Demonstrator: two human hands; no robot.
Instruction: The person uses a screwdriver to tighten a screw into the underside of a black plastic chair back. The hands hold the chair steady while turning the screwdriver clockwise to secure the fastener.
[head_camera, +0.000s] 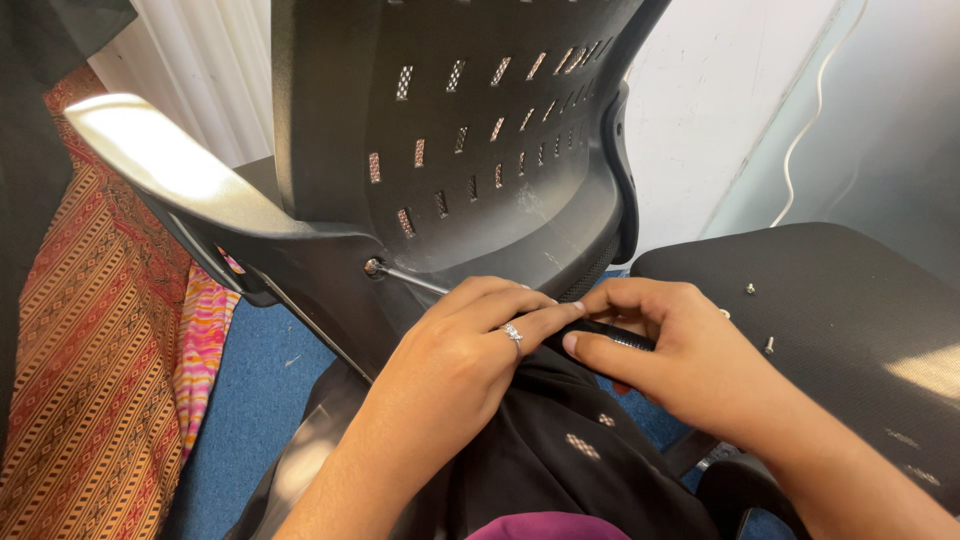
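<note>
Blue carpet floor (262, 372), white wall (700, 110) upper right with a white cable (812, 120) hanging down it. Patterned orange cloth (90, 330) fills the left edge. Black perforated chair back (470, 120) takes the upper centre, grey armrest (170, 165) upper left. Black chair seat (840, 300) at right with small loose screws (749, 289) on it.

Left hand (455, 355), ring on one finger, curled over the screwdriver (600, 332) handle at frame centre. Right hand (665, 350) pinches the same black handle from the right, fingers narrow. The metal shaft runs up-left to a screw (373, 267) in the chair back's lower left.
</note>
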